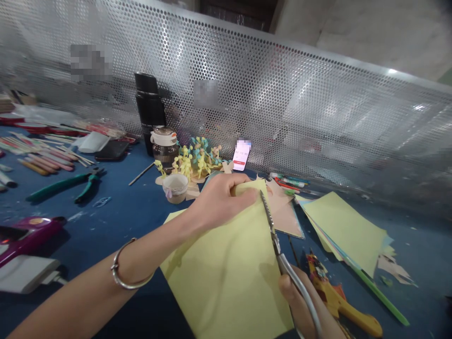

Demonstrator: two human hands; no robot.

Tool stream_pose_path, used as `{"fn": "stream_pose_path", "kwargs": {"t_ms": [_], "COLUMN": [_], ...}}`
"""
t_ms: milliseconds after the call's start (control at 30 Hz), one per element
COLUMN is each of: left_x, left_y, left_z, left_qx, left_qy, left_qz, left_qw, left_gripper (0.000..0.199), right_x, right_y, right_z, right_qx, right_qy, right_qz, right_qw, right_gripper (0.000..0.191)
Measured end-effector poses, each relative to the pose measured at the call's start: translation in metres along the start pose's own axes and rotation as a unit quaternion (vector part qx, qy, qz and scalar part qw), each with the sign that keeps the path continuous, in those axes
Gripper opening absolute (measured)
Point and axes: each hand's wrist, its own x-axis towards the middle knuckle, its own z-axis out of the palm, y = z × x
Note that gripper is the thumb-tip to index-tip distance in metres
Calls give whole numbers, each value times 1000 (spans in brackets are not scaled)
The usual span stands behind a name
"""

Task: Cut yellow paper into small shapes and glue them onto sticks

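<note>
A large sheet of yellow paper (pixel 229 268) fills the space in front of me. Pinched at its far edge, the paper is in my left hand (pixel 222 200), thumb on top; a silver bracelet (pixel 123 270) circles that wrist. My right hand (pixel 307 299) is closed round the grey handles of a pair of scissors (pixel 271 221). Their blades point away from me along the paper's upper right edge, the tip close to my left fingers. Whether the blades are apart or together is hard to make out. Some of my right fingers are hidden behind the handles.
Right of the scissors lie a yellow-handled tool (pixel 346 301), a green pen (pixel 384 296) and stacked coloured sheets (pixel 349 226). Beyond my left hand stand a small cup (pixel 175 188), paper flowers (pixel 197 157), a jar (pixel 165 148) and a phone (pixel 241 155). Green pliers (pixel 67 183) lie left. A perforated metal panel (pixel 229 70) closes the back.
</note>
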Motion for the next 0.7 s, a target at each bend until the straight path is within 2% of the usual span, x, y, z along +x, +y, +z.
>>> {"fn": "stream_pose_path", "kwargs": {"t_ms": [167,400,567,700], "left_x": [0,-1,-1,-2], "left_y": [-2,-5,-3,-1], "left_z": [1,4,5,7], "left_qx": [-1,-8,-17,-47], "left_qy": [0,-16,-18,-30], "left_qz": [0,-1,-4,-9], "left_qw": [1000,1000,1000,998], "left_gripper": [24,23,23,21], "right_x": [0,0,2,3], "right_y": [-5,-11,-6,-2], "right_z": [-2,-4,-7,-7], "right_qx": [3,10,-13,4], "right_qy": [-20,-52,-40,-57], "right_qz": [25,17,3,6], "right_qw": [999,998,999,998], "right_gripper": [71,71,70,68]}}
